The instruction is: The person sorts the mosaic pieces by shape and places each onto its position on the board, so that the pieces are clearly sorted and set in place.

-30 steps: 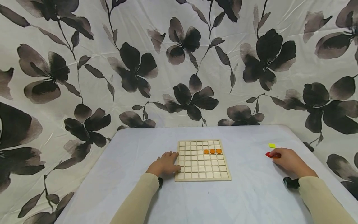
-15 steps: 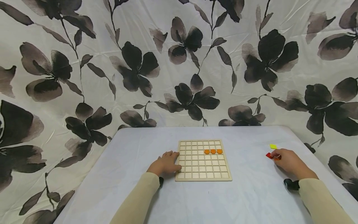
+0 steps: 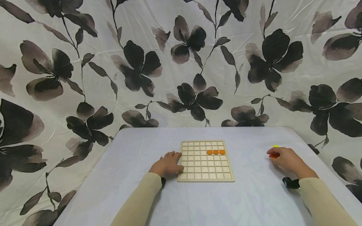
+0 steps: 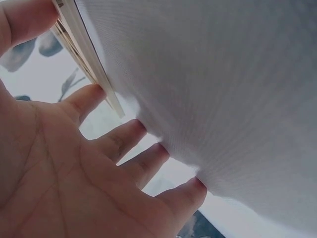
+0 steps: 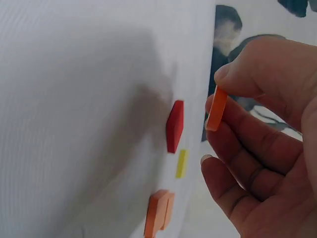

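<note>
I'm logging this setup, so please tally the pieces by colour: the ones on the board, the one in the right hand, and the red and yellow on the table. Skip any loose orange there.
Orange discs on the board: 3
Orange piece in the right hand: 1
Red piece: 1
Yellow piece: 1
Total: 6

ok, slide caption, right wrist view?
Right hand pinches an orange piece; red piece, yellow piece and other orange pieces lie nearby.

Dark-flowered fabric (image 3: 167, 73) rises — pale, creased — behind a white-covered table (image 3: 246, 194).
</note>
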Available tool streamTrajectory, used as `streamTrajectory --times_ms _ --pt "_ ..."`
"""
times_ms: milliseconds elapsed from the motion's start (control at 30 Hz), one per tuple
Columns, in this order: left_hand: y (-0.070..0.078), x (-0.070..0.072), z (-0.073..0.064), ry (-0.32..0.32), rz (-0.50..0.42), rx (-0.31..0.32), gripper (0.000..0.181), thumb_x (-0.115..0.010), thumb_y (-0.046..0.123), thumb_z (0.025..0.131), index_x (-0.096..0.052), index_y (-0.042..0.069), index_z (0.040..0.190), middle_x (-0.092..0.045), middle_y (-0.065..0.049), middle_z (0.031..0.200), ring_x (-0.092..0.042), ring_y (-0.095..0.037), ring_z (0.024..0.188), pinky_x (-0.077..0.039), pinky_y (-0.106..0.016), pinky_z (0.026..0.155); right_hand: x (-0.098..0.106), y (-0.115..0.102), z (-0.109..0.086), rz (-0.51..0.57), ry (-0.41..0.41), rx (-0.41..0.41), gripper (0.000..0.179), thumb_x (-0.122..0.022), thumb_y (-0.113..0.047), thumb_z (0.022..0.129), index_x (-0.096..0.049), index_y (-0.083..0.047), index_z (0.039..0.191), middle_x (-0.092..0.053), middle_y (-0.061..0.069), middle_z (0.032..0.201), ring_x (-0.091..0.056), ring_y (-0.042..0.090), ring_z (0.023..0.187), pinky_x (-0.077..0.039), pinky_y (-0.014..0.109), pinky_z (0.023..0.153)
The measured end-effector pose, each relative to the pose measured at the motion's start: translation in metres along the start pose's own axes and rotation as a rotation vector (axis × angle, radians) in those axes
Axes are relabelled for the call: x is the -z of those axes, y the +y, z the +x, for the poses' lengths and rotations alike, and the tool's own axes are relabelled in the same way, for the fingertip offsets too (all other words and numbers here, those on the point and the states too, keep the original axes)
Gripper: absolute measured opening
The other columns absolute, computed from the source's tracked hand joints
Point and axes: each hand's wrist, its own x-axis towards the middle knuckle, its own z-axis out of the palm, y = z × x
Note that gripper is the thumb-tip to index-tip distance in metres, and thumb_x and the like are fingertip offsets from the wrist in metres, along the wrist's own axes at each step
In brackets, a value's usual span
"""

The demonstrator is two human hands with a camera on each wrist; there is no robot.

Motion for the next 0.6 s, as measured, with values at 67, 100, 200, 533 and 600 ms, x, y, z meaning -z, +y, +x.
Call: streamTrajectory --times_ms 67,100,200,533,600 --pt "-0.001 0.0 0.0 -0.002 0.001 0.002 0.075 -0.057 0.043 0.084 -0.036 0.016 0.15 -0.029 -0.017 0.157 -0.022 -0.039 0.147 -0.019 -0.066 0.114 0.0 -0.004 0.001 0.01 0.006 0.025 0.032 -0.064 -0.017 0.089 -0.064 -0.004 0.118 -0.065 0.018 0.11 -0.056 0.033 0.098 -0.049 0.052 0.083" --pt "-0.001 0.0 -0.001 -0.002 0.001 0.003 0.075 -0.057 0.043 0.083 -0.036 0.016 0.15 -0.029 -0.017 0.157 -0.022 -0.038 0.147 -0.019 -0.066 0.114 -0.001 -0.007 0.001 0.019 0.008 0.036 0.031 -0.064 -0.017 0.09 -0.065 -0.004 0.118 -0.065 0.018 0.111 -0.057 0.033 0.098 -0.05 0.052 0.084" --pt "-0.001 0.0 -0.001 -0.003 0.003 0.002 0.075 -0.057 0.044 0.083 -0.036 0.016 0.15 -0.03 -0.017 0.157 -0.023 -0.038 0.147 -0.019 -0.066 0.114 -0.003 -0.014 0.004 0.049 0.007 0.065 0.029 -0.063 -0.018 0.091 -0.065 -0.005 0.116 -0.065 0.018 0.112 -0.06 0.031 0.098 -0.053 0.048 0.083" --pt "-0.001 0.001 -0.003 0.002 0.004 0.009 0.074 -0.058 0.044 0.084 -0.036 0.017 0.149 -0.03 -0.016 0.157 -0.024 -0.038 0.146 -0.02 -0.065 0.114 -0.016 -0.044 0.026 0.04 -0.014 0.104 0.023 -0.066 -0.021 0.09 -0.071 -0.009 0.109 -0.066 0.017 0.116 -0.061 0.027 0.093 -0.055 0.041 0.078" --pt "-0.001 0.001 -0.003 0.006 0.008 0.01 0.074 -0.058 0.045 0.084 -0.037 0.017 0.149 -0.03 -0.016 0.157 -0.024 -0.037 0.146 -0.02 -0.065 0.114 -0.019 -0.05 0.031 0.047 -0.019 0.103 0.023 -0.067 -0.019 0.089 -0.071 -0.01 0.109 -0.066 0.017 0.116 -0.062 0.027 0.094 -0.055 0.042 0.079"
